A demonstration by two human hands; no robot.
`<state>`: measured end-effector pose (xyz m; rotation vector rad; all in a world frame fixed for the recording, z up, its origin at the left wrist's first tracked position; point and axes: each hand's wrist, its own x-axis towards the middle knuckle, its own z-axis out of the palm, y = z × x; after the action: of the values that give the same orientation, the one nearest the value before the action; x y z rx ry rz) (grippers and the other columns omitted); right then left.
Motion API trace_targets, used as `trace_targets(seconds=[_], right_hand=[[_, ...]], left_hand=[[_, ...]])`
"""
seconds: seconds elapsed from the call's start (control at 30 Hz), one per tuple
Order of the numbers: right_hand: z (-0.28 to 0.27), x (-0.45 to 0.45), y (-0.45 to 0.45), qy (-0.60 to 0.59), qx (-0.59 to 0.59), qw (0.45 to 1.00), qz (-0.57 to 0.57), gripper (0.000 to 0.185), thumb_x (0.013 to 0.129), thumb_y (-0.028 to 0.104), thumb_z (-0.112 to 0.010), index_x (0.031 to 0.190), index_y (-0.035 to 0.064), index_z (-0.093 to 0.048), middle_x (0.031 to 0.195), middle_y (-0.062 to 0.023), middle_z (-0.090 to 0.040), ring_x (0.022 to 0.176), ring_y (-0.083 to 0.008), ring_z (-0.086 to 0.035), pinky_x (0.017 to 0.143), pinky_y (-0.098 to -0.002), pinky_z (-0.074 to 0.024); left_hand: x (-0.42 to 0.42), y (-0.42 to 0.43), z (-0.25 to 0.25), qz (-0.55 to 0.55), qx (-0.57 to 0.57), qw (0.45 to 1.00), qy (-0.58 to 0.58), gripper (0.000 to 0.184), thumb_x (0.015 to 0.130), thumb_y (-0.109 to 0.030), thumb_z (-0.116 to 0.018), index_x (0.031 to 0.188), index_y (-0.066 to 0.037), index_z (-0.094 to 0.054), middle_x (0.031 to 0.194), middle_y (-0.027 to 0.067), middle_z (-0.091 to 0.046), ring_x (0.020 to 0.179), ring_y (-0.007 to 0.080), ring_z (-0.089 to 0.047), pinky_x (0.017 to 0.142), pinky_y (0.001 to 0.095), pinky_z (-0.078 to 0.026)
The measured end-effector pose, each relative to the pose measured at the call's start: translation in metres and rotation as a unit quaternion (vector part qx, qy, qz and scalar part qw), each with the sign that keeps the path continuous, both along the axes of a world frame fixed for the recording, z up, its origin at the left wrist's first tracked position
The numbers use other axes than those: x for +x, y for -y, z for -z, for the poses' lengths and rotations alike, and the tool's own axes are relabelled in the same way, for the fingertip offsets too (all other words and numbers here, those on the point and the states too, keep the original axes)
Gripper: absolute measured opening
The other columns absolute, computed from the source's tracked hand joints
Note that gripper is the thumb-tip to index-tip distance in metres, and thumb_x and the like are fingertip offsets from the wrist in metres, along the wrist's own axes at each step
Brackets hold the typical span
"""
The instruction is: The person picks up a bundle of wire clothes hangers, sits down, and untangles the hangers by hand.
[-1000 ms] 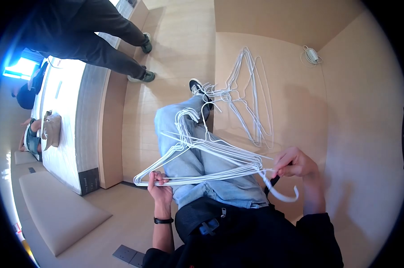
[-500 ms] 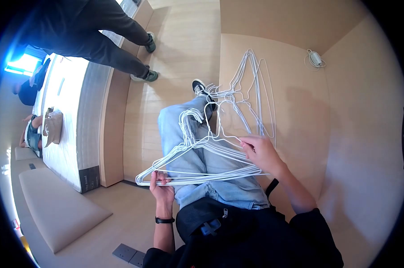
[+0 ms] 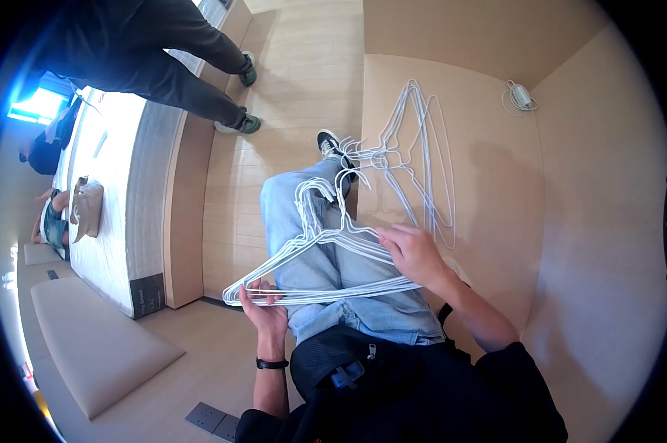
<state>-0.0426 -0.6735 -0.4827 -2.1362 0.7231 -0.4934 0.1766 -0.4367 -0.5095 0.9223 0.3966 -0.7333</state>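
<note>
A bundle of several white hangers [image 3: 333,296] lies across my lap, with its hooks pointing toward my knees. My left hand [image 3: 265,308] holds the bundle at its left corner, fingers wrapped round the lower bars. My right hand [image 3: 414,255] pinches the sloping shoulder of a hanger at the bundle's right side and partly hides that end. Beyond my knees, a second group of white hangers [image 3: 423,166] rests on the wooden surface, its hooks close to my shoe.
A coiled white cable with a small box [image 3: 521,97] lies at the upper right. A person's dark-trousered legs [image 3: 178,81] stand beside the mattress [image 3: 115,192]. On it is a beige bag [image 3: 87,210]. A padded cushion [image 3: 97,347] is at the lower left.
My right hand has moved from the bundle's right end to a hanger's shoulder. The white hook that stuck out at the right is gone from there; a hanger now lies against the bundle.
</note>
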Motion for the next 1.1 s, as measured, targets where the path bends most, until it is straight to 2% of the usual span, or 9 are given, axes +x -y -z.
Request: trace_targets(seconds=[0.17,0.23,0.33,0.77,1.03,1.1], right_hand=[[-0.009,0.003,-0.003,-0.02,-0.037,0.999,-0.005,0.021,0.088,0.012,-0.062,0.107,0.0057,-0.068,0.081,-0.0126,-0.062,0.073,-0.0314,-0.062,0.065,-0.0398,-0.0504],[-0.009,0.003,-0.004,-0.03,-0.039,0.999,-0.004,0.022,0.087,0.012,-0.062,0.108,0.0065,-0.069,0.08,-0.0122,-0.062,0.073,-0.0307,-0.062,0.064,-0.0393,-0.0505],[-0.004,0.002,-0.006,-0.03,-0.033,0.999,0.003,0.024,0.086,0.011,-0.064,0.109,0.008,-0.069,0.078,-0.0109,-0.062,0.071,-0.0293,-0.062,0.063,-0.0382,-0.0503],[-0.002,0.005,-0.009,0.0,-0.017,1.0,0.024,0.019,0.084,0.01,-0.068,0.102,0.008,-0.072,0.076,-0.0098,-0.061,0.067,-0.027,-0.061,0.059,-0.0365,-0.0487],[-0.013,0.019,-0.021,0.072,0.034,0.997,0.022,0.017,0.082,0.008,-0.069,0.099,0.0057,-0.072,0.074,-0.0099,-0.06,0.065,-0.0275,-0.06,0.058,-0.0365,-0.0481],[-0.012,0.028,-0.024,0.068,0.022,0.997,0.011,0.017,0.082,0.007,-0.069,0.098,0.0051,-0.072,0.075,-0.0097,-0.06,0.068,-0.0277,-0.059,0.061,-0.0364,-0.0485]], left_hand=[[0.001,-0.001,0.002,-0.002,0.0,1.0,-0.002,0.044,0.097,-0.049,-0.048,0.09,-0.007,-0.055,0.067,0.0005,-0.046,0.052,0.0099,-0.041,0.052,0.0237,-0.041],[0.001,-0.002,0.002,-0.009,-0.043,0.998,-0.033,0.04,0.097,-0.048,-0.05,0.089,-0.008,-0.055,0.065,0.0006,-0.042,0.053,0.0093,-0.038,0.05,0.0238,-0.038],[0.001,-0.006,0.005,-0.008,-0.09,0.995,-0.039,0.041,0.096,-0.048,-0.051,0.085,-0.008,-0.057,0.066,0.0015,-0.043,0.055,0.0105,-0.04,0.053,0.0244,-0.04],[0.003,-0.015,0.017,0.017,-0.126,0.991,-0.027,0.034,0.096,-0.04,-0.055,0.084,-0.008,-0.058,0.073,0.0024,-0.046,0.062,0.0117,-0.043,0.06,0.0245,-0.044],[0.002,-0.014,0.022,-0.003,-0.118,0.992,-0.036,0.042,0.094,-0.049,-0.056,0.084,-0.008,-0.058,0.073,0.0012,-0.044,0.062,0.011,-0.045,0.06,0.0245,-0.046],[0.003,-0.014,0.021,0.003,-0.118,0.992,-0.041,0.043,0.094,-0.05,-0.056,0.084,-0.008,-0.058,0.072,0.0013,-0.044,0.061,0.0112,-0.045,0.06,0.0247,-0.046]])
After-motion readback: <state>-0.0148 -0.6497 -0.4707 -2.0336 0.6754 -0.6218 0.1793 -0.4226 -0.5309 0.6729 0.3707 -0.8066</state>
